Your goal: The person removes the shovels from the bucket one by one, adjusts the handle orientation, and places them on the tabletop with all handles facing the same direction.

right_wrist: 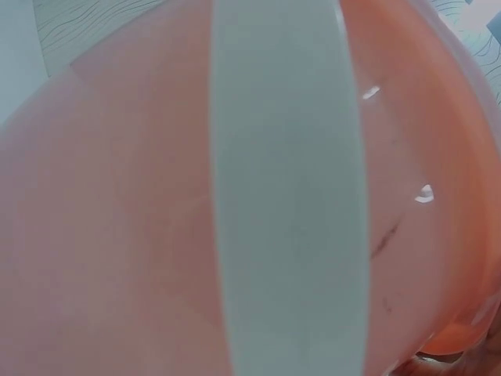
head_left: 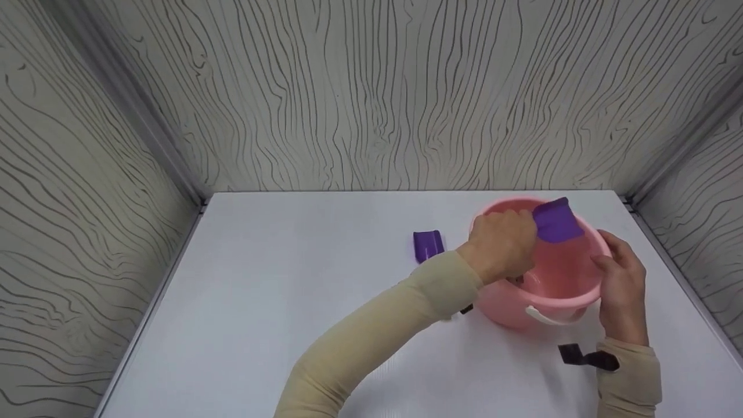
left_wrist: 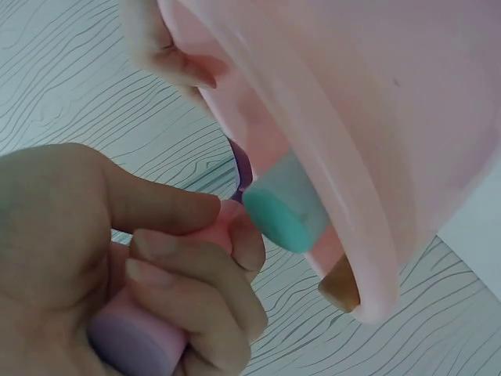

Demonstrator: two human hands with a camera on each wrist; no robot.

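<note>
In the head view my left hand [head_left: 504, 244] is over the mouth of a pink bucket [head_left: 505, 310], gripping a toy shovel with a purple blade [head_left: 557, 220]. The left wrist view shows its pink handle [left_wrist: 211, 233] inside the curled fingers of that hand [left_wrist: 188, 274]. My right hand [head_left: 624, 284] holds the bucket's right rim, thumb over the edge. A teal-ended cylinder [left_wrist: 278, 219] and a brown piece [left_wrist: 340, 286] stick out at the bucket's rim. The white bail [right_wrist: 290, 188] crosses the bucket wall in the right wrist view.
A second purple blade [head_left: 428, 245] lies on the white table [head_left: 278, 278], partly hidden behind my left arm. Wood-grain panels [head_left: 371, 98] rise at the back and both sides. A black strap piece [head_left: 589, 357] sticks out from my right wrist.
</note>
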